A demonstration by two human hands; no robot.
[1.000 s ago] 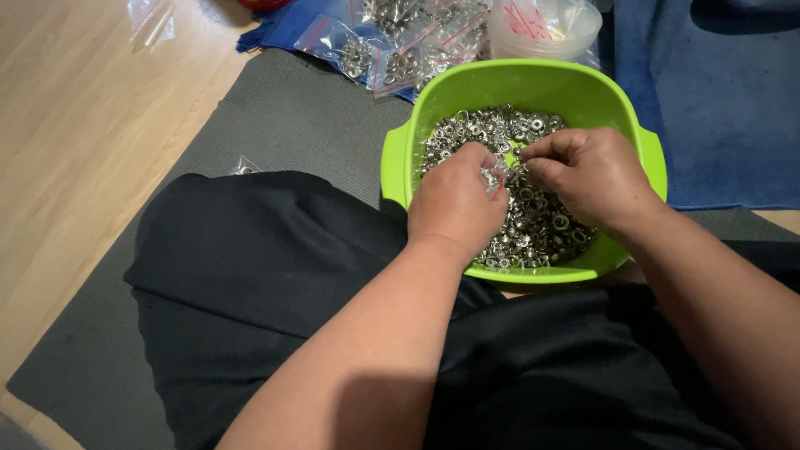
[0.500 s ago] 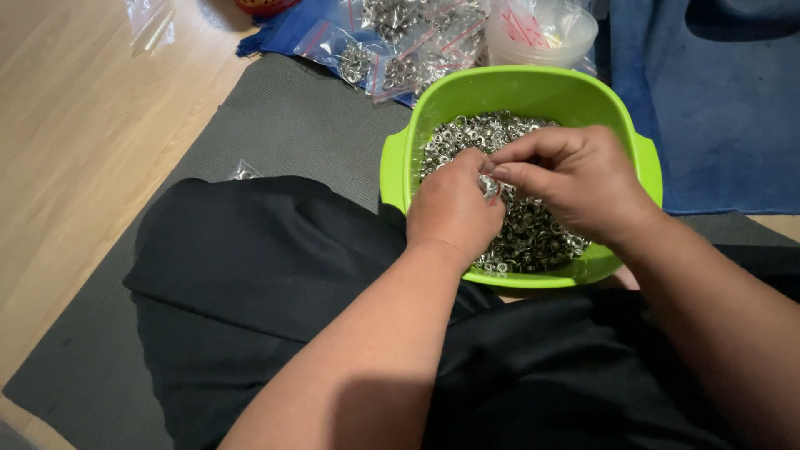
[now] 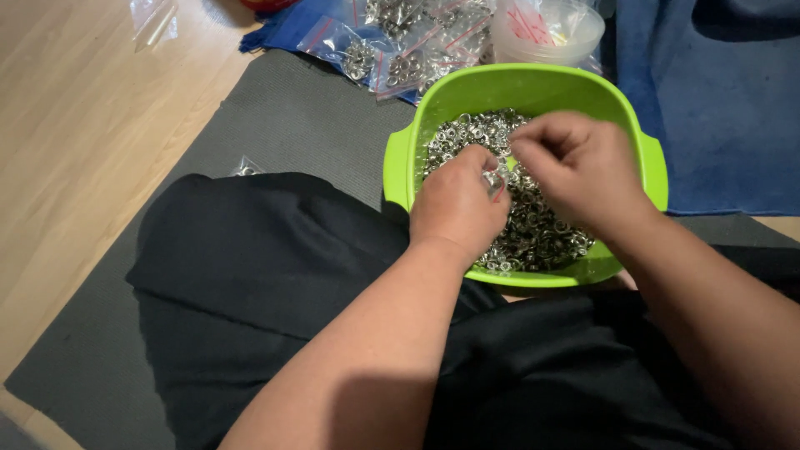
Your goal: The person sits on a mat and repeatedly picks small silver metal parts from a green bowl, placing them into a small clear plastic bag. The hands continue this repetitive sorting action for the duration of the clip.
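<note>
A bright green plastic bowl rests against my lap, filled with a heap of small silver metal rings. Both hands hover over the heap. My left hand is closed around a small clear plastic bag whose mouth shows between the hands. My right hand is pinched shut right beside the bag's mouth; what its fingertips hold is too small to make out.
Several small clear bags of silver rings lie beyond the bowl on a blue cloth. A clear plastic tub stands behind the bowl. One small bag lies on the grey mat. Wooden floor is at left.
Both hands have lifted slightly from the heap and come together over the bowl's middle, the right hand now pinched at the bag held by the left.
</note>
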